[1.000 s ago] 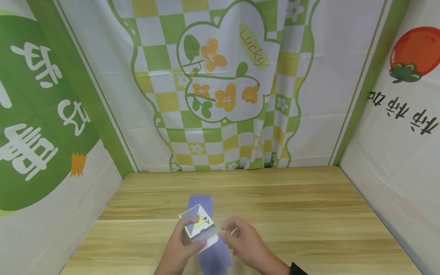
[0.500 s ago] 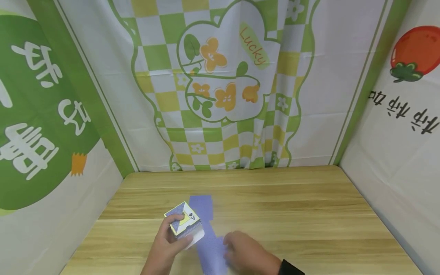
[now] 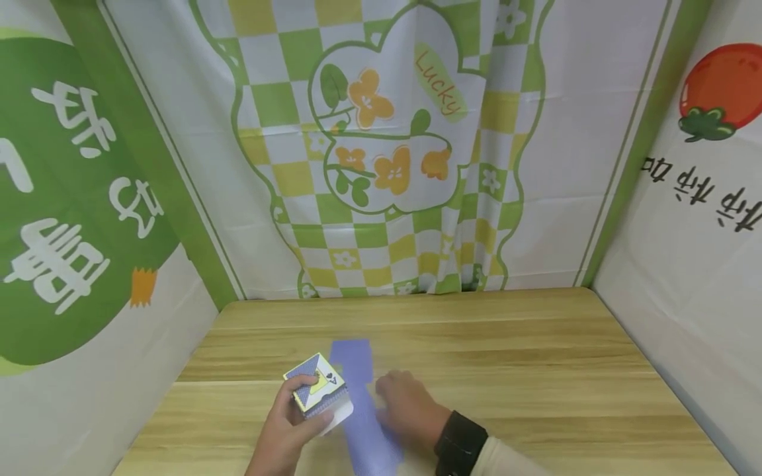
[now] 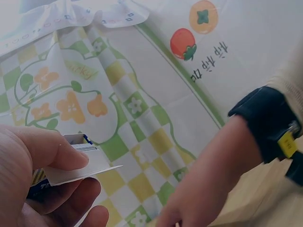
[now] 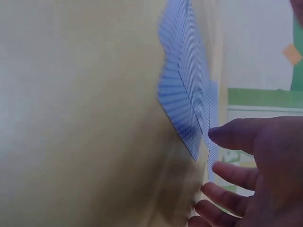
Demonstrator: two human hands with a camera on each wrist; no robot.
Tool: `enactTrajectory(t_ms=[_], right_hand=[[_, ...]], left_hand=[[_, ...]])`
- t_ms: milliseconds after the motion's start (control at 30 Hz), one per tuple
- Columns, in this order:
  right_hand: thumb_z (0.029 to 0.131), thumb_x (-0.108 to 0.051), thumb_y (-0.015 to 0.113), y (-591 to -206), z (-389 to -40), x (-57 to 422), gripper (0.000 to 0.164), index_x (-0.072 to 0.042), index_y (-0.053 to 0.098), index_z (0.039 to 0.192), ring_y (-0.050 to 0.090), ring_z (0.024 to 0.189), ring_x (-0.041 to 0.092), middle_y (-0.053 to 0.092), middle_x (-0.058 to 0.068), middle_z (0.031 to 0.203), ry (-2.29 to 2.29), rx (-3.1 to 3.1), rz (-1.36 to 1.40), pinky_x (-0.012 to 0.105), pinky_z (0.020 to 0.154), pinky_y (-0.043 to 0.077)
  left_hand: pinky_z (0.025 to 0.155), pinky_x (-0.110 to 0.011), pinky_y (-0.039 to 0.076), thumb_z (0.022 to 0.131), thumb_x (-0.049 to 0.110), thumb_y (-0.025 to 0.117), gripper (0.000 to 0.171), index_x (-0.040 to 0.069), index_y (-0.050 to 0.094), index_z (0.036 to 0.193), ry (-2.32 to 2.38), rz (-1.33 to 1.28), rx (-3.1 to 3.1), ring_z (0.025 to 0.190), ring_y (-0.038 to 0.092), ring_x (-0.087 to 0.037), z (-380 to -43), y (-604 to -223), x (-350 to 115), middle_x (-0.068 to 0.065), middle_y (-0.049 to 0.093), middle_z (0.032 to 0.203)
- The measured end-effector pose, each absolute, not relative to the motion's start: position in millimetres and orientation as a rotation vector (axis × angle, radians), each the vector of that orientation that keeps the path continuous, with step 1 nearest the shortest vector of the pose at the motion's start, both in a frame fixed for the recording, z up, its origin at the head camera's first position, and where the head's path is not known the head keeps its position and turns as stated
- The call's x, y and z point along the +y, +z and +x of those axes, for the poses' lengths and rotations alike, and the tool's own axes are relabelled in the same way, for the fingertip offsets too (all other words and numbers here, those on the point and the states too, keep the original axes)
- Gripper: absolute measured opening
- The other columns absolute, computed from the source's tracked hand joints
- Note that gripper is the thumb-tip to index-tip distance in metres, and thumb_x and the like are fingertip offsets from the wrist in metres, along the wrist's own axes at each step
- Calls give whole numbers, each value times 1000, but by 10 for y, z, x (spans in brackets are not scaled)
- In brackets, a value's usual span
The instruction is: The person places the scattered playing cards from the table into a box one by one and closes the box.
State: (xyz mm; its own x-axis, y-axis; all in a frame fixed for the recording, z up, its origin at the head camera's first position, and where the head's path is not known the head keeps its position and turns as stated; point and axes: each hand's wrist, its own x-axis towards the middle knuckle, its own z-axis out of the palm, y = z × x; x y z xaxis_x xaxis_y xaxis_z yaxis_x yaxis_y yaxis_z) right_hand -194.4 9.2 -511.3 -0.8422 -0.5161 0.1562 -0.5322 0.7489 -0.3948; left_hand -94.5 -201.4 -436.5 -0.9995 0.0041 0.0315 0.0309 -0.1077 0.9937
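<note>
Basically, left hand (image 3: pixel 292 423) grips a small card box with a purple-and-yellow printed face (image 3: pixel 317 391), thumb curled over its top, box lifted off the light wooden table (image 3: pixel 506 370), near the front-left. Head view shows the box's printed top with a small spade mark and a white flap (image 3: pixel 338 414) hanging off its near end. Left wrist view shows what head view doesn't: that flap (image 4: pixel 83 168) from the side, open and sticking out under the thumb, with a sliver of blue box edge behind it.

Right hand (image 3: pixel 407 408) is low over a spread of blue-backed playing cards (image 3: pixel 363 403) lying face down on the table, running from mid-table toward the near edge, just right of the box. Head view only gives the back of this hand, so contact with the cards is unclear there. Right wrist view fills that in: fingers (image 5: pixel 236 135) are straight and apart, holding nothing, tips close beside the fanned card edges (image 5: pixel 184 90); whether they touch is blurred.

Black wrist strap (image 3: pixel 460 441) on the right forearm, seen in head view; left wrist view adds a yellow tag on it. Green-and-white checked flower cloth (image 3: pixel 387 145) hangs behind the table.
</note>
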Motion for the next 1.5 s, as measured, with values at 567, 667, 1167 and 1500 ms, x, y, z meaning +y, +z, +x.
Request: enactTrajectory(t_ms=[567,667,1167,1500], right_hand=[[84,-47,71,-5113,-2502,-653,53,4,65,101,54,85,32,56,16,91,621,-2967,203,48,72,52],[82,-56,72,-5058,-2501,-743,63,4,67,101,55,85,30,57,17,92,501,-3010,122,46,71,52],[79,-27,72,-4920,-2434,-827,32,2,66,91,54,87,32,57,18,93,577,-3159,394,51,76,53],[60,-21,79,-5233,-2596,-425,21,-18,59,60,53,63,22,58,0,61,590,-3220,624,37,54,50]], left_hand=[[74,-38,61,82,-10,68,57,11,43,130,-2287,-51,-2059,99,62,-30,-875,-4375,-2093,-25,44,125],[73,-39,62,82,-10,67,57,10,43,130,-2278,-64,-2060,98,63,-29,-865,-4376,-2105,-25,44,124],[75,-37,62,85,-7,67,55,16,43,129,-2284,-65,-2098,96,66,-26,-840,-4399,-2166,-22,49,119],[79,-34,60,85,-6,67,55,17,43,130,-2327,-56,-2104,101,62,-29,-868,-4417,-2124,-26,44,126]])
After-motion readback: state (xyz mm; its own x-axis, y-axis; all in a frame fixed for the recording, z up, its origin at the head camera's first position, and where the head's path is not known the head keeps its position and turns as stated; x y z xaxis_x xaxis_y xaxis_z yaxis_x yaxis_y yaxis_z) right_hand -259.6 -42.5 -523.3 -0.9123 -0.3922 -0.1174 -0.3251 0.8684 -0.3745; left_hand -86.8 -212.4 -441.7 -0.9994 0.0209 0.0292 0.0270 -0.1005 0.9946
